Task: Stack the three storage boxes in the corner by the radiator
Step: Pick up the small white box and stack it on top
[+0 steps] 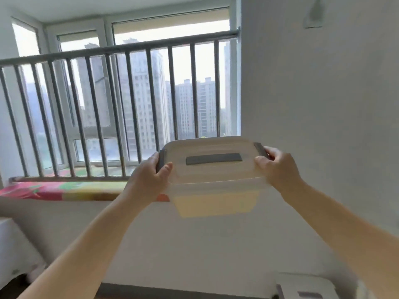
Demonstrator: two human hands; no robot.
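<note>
— Head view, the only one: where's the box [212,169]?

— Up in the air between the two hands, held out level at arm's length, in front of the railing [121,50] and beside the white wall. The left hand [151,175] is clamped on the left end, thumb over the lid edge by the grey latch [160,159]. The right hand [278,167] is clamped on the right end the same way, over its latch.

— Heavy, do you reckon?

— I'd say light. Thin, see-through plastic, with something pale yellow filling the lower part. The walls look stiff enough to hold shape, though smooth and likely a bit slippery, so a grip under the rim at both ends seems right. The grey handle [213,158] on the lid would do one-handed, if the latches hold.

— And the stack?

— Below the right hand, at the bottom edge, there's a second box [306,285], white lid with a grey handle. I can't see a third, nor the radiator.
</note>
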